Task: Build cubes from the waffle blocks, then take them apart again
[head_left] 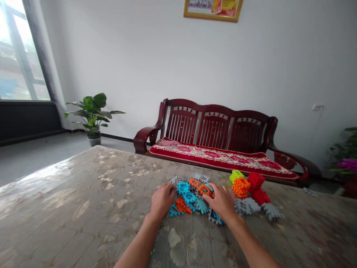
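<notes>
Pile of flat tiles (190, 197) on the counter (119, 230), between the hands: plastic-looking, notched edges, blue/orange/grey. Knobbly orange clump (241, 187) and red clumps (256, 181) just right of it. Counter surface is leaf-patterned. Right hand (221, 203): thumb and index parted at orange open-frame tile (200, 190). Left hand (162, 201): fingers curled at pile's left edge. Can't tell if either grips; small and blurry.

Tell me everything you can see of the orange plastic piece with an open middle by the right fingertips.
The orange plastic piece with an open middle looks like a frame, lying in the pile of blue, grey and orange toothed pieces. The bare right hand has its thumb at the near edge, apparently touching. Exact tilt is unclear.
</notes>
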`<action>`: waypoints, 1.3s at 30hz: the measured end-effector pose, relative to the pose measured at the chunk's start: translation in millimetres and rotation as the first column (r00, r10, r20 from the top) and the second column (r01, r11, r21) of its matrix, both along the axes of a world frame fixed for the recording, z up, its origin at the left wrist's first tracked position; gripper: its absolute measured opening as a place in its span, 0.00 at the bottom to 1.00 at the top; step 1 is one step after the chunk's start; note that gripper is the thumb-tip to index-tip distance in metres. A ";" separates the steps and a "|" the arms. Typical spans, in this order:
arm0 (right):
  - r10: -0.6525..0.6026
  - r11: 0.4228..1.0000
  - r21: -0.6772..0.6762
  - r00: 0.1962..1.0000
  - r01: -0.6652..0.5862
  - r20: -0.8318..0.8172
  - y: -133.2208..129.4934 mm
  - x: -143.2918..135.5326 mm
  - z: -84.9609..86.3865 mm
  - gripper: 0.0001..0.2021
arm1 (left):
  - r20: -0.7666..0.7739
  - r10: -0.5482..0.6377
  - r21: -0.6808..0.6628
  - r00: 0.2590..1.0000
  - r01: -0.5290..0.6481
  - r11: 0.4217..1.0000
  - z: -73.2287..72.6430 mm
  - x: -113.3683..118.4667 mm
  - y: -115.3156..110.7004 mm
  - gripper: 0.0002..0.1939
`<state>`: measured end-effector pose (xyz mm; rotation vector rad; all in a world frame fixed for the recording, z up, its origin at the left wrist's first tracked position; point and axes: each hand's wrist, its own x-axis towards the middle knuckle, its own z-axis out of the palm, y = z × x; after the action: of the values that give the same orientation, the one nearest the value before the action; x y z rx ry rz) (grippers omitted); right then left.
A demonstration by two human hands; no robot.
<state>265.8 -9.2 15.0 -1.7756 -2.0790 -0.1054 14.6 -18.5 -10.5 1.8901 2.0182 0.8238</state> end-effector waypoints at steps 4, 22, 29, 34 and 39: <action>0.020 0.999 -0.048 0.999 -0.019 0.028 3.2 -4.2 6.3 0.23 | -0.009 0.002 -0.019 1.000 -0.002 1.000 3.3 0.2 -1.3 0.14; 0.041 0.995 0.090 0.991 -0.030 -0.125 7.1 2.8 17.9 0.20 | -0.034 -0.008 -0.058 0.999 0.006 0.998 7.8 -0.8 -2.0 0.13; -0.326 0.938 0.104 0.943 0.332 -0.069 26.2 92.3 38.5 0.23 | -0.040 -0.009 -0.068 0.999 0.006 0.998 4.0 -2.3 0.8 0.13; -0.455 0.888 0.060 0.890 0.455 -0.017 38.9 129.4 46.3 0.27 | -0.045 -0.001 -0.075 0.999 -0.003 0.997 4.8 -2.0 0.3 0.14; -0.441 0.897 -0.003 0.897 0.441 -0.036 47.1 137.2 41.1 0.29 | -0.050 -0.003 -0.079 0.999 -0.001 0.997 6.2 -1.8 -0.1 0.14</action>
<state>403.0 37.9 56.1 -2.1991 -1.6107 -0.2036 12.8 -18.6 -4.3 1.8855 2.0470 0.6923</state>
